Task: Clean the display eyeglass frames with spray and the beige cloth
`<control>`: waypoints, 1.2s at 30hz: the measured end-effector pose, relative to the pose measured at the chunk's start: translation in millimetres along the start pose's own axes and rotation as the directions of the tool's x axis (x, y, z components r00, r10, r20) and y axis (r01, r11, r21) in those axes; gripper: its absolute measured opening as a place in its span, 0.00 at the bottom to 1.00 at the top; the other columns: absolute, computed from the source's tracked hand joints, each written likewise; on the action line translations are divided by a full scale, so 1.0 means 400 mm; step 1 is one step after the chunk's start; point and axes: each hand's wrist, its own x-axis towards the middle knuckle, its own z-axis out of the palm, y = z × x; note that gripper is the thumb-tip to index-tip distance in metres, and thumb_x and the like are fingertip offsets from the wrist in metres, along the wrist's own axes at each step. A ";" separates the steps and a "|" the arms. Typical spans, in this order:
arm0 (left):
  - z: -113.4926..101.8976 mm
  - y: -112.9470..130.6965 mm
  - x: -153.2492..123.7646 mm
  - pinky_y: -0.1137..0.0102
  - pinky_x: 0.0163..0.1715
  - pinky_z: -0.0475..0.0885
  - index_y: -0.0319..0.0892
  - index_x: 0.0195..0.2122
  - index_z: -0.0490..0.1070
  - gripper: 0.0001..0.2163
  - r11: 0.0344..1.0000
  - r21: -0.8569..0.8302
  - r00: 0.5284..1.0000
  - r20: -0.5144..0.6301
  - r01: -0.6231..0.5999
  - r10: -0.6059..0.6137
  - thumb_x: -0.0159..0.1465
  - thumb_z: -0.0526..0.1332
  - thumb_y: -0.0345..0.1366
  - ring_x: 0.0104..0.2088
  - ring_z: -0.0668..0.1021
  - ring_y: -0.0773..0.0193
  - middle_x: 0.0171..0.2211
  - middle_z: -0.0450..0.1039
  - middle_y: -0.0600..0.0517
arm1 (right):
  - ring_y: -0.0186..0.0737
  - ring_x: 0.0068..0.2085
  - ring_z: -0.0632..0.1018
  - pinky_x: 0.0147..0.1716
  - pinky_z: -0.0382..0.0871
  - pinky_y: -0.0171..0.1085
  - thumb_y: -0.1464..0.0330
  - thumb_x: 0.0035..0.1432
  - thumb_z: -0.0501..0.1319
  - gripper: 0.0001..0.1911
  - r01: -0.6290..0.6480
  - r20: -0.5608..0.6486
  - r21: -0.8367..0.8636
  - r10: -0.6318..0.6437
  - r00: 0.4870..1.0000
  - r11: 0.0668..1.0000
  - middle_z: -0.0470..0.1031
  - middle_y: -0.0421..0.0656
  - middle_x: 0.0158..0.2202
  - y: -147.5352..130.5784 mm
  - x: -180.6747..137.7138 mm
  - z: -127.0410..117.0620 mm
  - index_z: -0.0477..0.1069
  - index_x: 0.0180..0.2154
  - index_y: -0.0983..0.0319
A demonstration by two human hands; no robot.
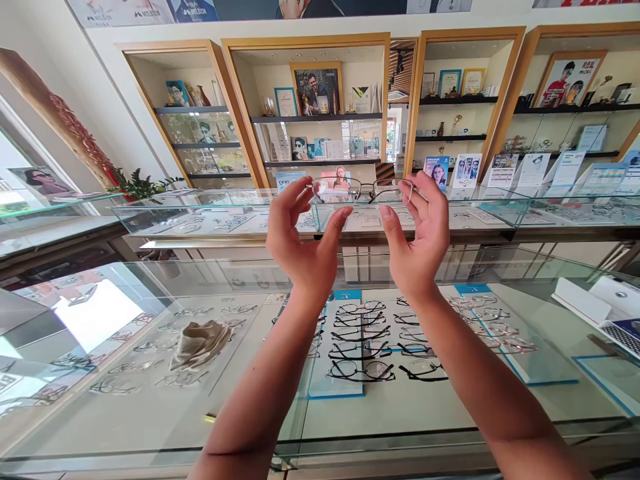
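Observation:
A pair of eyeglasses (367, 185) with a thin dark frame and clear lenses is raised above the glass counter, held between both hands. My left hand (307, 243) closes its fingers on the left end of the frame, its thumb lifted apart below the lens. At the opposite end, my right hand (419, 237) grips the frame with its fingers, the thumb likewise pointing up beneath the lens. Behind the fingers, the temples are mostly hidden. Lower left, a crumpled beige cloth (200, 343) lies on the counter.
Under the glass counter (250, 417) several eyeglasses (361, 340) sit in rows. A laptop (623, 333) stands at the right edge. Across from me runs another glass display case (240, 230), with wooden shelves (320, 119) behind it. A green plant (140, 185) is at the left.

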 end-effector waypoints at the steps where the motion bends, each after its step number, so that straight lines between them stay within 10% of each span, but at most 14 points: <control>1: -0.004 -0.001 0.004 0.52 0.63 0.82 0.50 0.68 0.70 0.30 1.000 0.005 1.000 0.002 -0.011 0.011 0.69 0.77 0.49 0.66 0.83 0.43 0.65 0.78 0.44 | 0.63 0.75 0.75 0.74 0.73 0.70 0.58 0.78 0.63 0.35 -0.012 0.004 0.009 0.012 1.000 1.000 0.69 0.53 0.74 0.004 -0.001 0.001 0.56 0.79 0.45; 18: -0.028 0.003 0.018 0.53 0.62 0.82 0.50 0.69 0.72 0.29 0.986 0.146 0.996 0.038 -0.083 0.078 0.69 0.77 0.48 0.63 0.85 0.46 0.64 0.81 0.44 | 0.60 0.72 0.76 0.69 0.78 0.68 0.61 0.78 0.61 0.33 0.261 0.021 -0.285 -0.266 0.964 0.922 0.71 0.51 0.71 0.000 -0.002 -0.024 0.57 0.78 0.44; 36: -0.018 -0.022 0.025 0.50 0.61 0.84 0.55 0.74 0.66 0.35 0.996 0.046 0.997 -0.022 -0.073 0.074 0.69 0.77 0.50 0.65 0.85 0.44 0.65 0.81 0.44 | 0.57 0.74 0.75 0.75 0.72 0.67 0.56 0.77 0.60 0.27 -0.009 0.007 -0.042 0.009 1.000 0.999 0.76 0.50 0.71 -0.048 0.008 -0.026 0.70 0.72 0.49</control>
